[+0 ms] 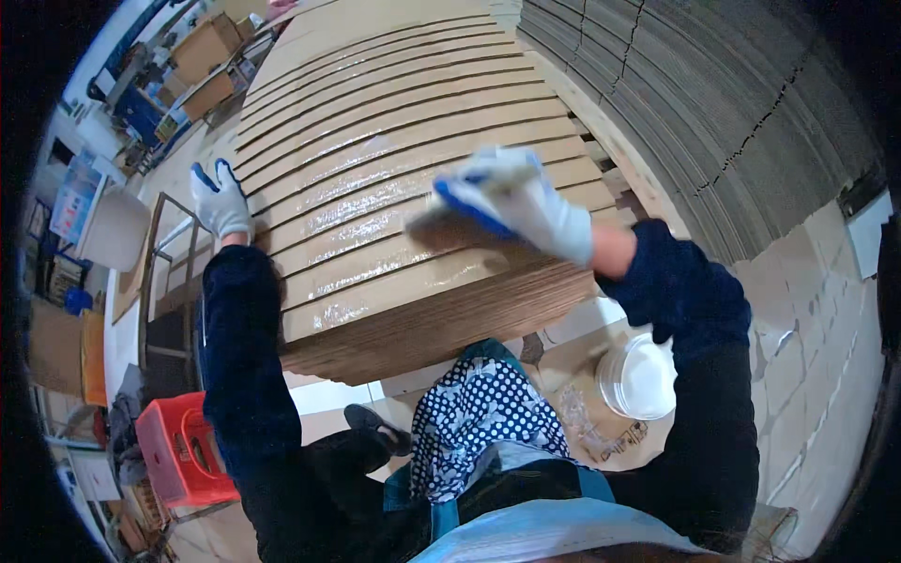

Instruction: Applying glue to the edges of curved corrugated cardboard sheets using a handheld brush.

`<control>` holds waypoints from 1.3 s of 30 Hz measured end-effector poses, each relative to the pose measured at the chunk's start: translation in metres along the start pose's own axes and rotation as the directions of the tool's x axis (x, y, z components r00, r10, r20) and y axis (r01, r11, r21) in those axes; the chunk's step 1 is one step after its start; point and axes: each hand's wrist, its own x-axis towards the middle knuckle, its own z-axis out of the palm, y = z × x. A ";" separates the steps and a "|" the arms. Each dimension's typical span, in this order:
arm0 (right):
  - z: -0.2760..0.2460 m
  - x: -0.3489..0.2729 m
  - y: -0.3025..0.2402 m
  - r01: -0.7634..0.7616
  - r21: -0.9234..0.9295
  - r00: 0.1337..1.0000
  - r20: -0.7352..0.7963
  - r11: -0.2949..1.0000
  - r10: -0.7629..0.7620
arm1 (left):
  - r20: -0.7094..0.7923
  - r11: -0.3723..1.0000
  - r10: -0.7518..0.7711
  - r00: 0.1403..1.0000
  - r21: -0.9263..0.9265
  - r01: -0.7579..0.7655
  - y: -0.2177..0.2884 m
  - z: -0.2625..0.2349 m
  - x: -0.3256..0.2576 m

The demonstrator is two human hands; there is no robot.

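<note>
A tall stack of brown cardboard sheets (375, 324) lies before me, its top sheets fanned into overlapping strips. Wet, shiny streaks cover much of the strips' left and middle. My left hand (222, 202), in a white and blue glove, rests at the stack's left edge with its fingers apart. Over the near strips, my right hand (516, 202), gloved alike, is closed round a wide brush (436, 228). The brush's dark end touches or nearly touches the cardboard; motion smears it, and the glove hides its handle.
White paste-like stuff fills a white bucket (640, 377) on the floor, right of my patterned apron (483, 403). A red plastic stool (186, 450) stands at lower left, near a metal frame (155, 272). Tall grey cardboard stacks (694, 103) line the right side.
</note>
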 end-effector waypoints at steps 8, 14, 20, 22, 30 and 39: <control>-0.039 0.018 -0.033 -0.425 0.760 0.829 0.109 0.492 0.548 | 0.500 0.563 0.493 0.712 -0.807 0.176 0.222 -0.158 -0.056; -0.032 0.053 -0.037 -0.050 0.251 0.994 -0.084 0.967 0.073 | 0.631 0.728 0.644 0.432 -0.679 -0.094 0.225 -0.107 -0.042; -0.059 0.009 0.094 -0.499 0.647 0.692 -0.105 0.577 0.715 | 0.481 0.500 0.704 0.523 -0.858 0.116 0.212 -0.081 0.002; -0.049 -0.010 0.115 -0.664 0.479 0.598 -0.121 0.574 0.792 | 0.581 0.549 0.693 0.426 -0.809 0.210 0.204 -0.074 0.003; -0.040 -0.028 0.132 -0.629 0.588 0.545 -0.133 0.508 0.828 | 0.905 0.411 0.289 0.313 -0.413 0.813 0.204 -0.040 -0.042; -0.043 -0.028 0.125 -0.644 0.544 0.564 -0.138 0.538 0.814 | 0.540 0.783 0.185 0.821 -0.586 0.209 0.246 0.111 0.013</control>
